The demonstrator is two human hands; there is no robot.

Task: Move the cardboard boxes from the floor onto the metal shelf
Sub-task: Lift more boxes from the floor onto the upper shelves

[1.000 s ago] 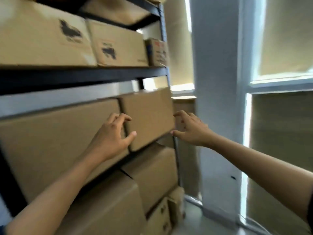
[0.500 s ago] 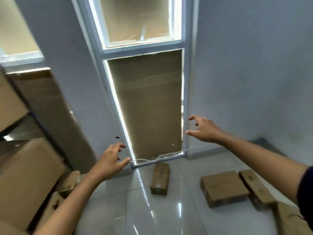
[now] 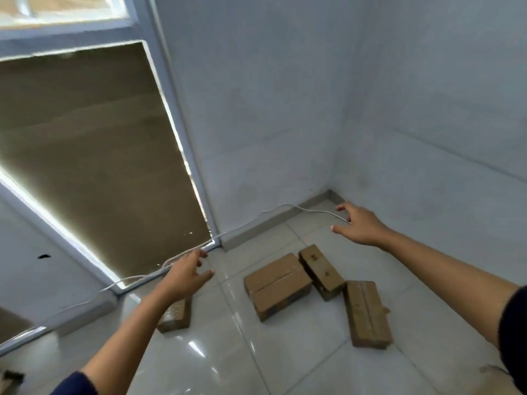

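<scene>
Four cardboard boxes (image 3: 278, 285) are lying on the tiled floor (image 3: 216, 352); left hand (image 3: 185, 273) and right hand (image 3: 360, 225) are hovering above them, fingers spread, holding nothing.

Brown cardboard boxes: wide box (image 3: 278, 285), plain with a dark centre seam; narrow box (image 3: 321, 270), with small dark printed marks on top; long box (image 3: 368, 313), plain with a lengthwise seam; small box (image 3: 175, 315), partly hidden behind the forearm. Floor (image 3: 228, 363): glossy pale grey-white tiles with thin grey grout lines. Walls (image 3: 285, 109): matt pale grey-white. Window frame (image 3: 171, 89): white. Window covering (image 3: 99, 166): dull brown. Cable (image 3: 285, 206): white. Sleeves (image 3: 75, 384): dark navy.
</scene>
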